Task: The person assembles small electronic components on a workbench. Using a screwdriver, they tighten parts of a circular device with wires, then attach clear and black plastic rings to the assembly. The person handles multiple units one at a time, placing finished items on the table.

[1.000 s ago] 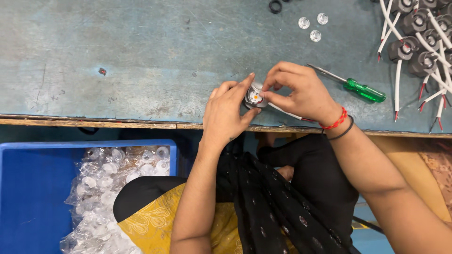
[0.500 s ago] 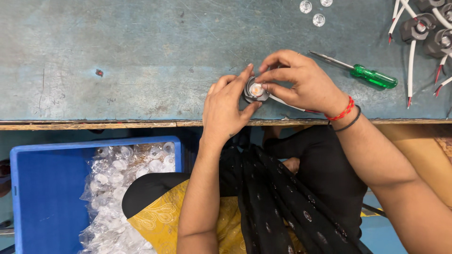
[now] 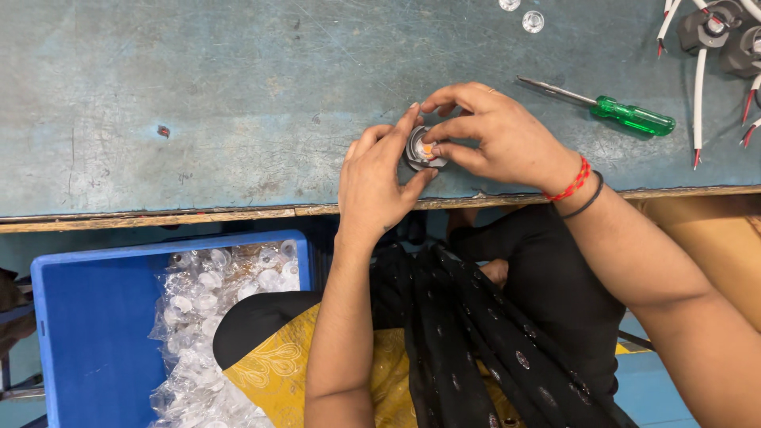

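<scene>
I see my left hand [image 3: 379, 178] and right hand [image 3: 495, 135] both pinched tight on a small round grey fitting [image 3: 424, 150] between their fingertips, a green-handled screwdriver [image 3: 606, 107] lying just beyond the right hand

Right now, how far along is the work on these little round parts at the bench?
Done, it seems: a few grey round parts with white wires lie at the bench's far right. In hand: the left hand and right hand pinch one small grey round part with an orange centre over the bench edge. Left, likely: a blue bin holds many clear caps. The green screwdriver lies untouched.
</scene>
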A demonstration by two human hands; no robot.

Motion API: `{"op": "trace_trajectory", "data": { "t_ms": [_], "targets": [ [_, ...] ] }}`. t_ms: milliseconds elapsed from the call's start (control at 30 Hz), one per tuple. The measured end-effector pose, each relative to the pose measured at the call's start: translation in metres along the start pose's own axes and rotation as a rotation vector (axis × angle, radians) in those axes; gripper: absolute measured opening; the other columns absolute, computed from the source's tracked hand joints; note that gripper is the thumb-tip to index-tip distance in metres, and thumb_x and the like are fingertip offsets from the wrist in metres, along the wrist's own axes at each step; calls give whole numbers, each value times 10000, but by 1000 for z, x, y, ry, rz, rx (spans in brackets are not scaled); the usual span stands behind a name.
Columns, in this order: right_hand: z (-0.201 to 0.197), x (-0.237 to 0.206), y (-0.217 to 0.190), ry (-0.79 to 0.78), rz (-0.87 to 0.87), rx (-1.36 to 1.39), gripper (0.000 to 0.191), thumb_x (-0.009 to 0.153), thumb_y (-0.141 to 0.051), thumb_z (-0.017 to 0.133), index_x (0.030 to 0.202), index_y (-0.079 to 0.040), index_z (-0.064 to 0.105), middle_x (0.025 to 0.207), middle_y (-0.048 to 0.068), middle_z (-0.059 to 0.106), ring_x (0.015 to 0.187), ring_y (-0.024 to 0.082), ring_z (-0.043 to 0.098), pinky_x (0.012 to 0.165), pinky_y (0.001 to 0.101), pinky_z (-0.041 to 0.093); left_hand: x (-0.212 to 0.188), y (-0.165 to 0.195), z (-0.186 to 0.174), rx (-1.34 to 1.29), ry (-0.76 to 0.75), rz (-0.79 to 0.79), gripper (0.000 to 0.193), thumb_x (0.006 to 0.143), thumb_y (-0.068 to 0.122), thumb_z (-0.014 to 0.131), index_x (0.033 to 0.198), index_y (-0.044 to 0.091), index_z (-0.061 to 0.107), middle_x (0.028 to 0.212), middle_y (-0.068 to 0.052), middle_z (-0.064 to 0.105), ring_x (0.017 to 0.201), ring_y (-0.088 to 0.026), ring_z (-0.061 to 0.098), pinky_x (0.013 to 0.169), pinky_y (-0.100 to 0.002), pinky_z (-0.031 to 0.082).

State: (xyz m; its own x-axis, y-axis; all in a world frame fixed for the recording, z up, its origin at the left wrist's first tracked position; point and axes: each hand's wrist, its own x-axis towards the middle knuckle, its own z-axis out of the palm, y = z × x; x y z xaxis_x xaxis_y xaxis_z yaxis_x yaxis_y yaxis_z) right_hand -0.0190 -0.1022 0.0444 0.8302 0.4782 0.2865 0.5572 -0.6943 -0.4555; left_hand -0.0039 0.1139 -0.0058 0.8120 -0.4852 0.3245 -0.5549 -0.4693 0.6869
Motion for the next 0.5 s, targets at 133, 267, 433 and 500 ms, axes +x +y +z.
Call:
{"op": "trace_trajectory", "data": {
  "t_ms": [133,267,433,500],
  "targets": [
    [-1,-3,-2,12,-8,-18,191,913,-173,794,1100,-138,778,1346,74,631,1166,253,642,983,396,543,-1,1,1,14,-7,-14,858,790,305,874,1533,161,470,1296,47,707,1178,-207,626,1040,-410,467],
    [-2,-4,-3,11,36,5,183,938,-139,759,1120,-145,777,1375,71,616,1193,240,635,996,377,546,-1,2,0,-6,2,-10,893,763,291,882,1537,157,458,1315,46,702,1174,-207,627,1044,-405,471],
    [-3,-5,-2,2,-27,-71,200,877,-72,734,1061,-128,791,1403,78,606,1212,260,616,1023,388,531,0,2,0,-18,12,2,924,749,275,892,1547,144,444,1328,44,698,1169,-207,631,1035,-398,478],
    [-2,-5,-2,2,-31,-76,193,873,-69,732,1047,-124,795,1411,78,608,1215,264,614,1028,391,529,0,1,0,-21,20,12,924,753,275,891,1550,143,442,1333,45,697,1172,-207,631,1039,-395,481]
  ]
}}
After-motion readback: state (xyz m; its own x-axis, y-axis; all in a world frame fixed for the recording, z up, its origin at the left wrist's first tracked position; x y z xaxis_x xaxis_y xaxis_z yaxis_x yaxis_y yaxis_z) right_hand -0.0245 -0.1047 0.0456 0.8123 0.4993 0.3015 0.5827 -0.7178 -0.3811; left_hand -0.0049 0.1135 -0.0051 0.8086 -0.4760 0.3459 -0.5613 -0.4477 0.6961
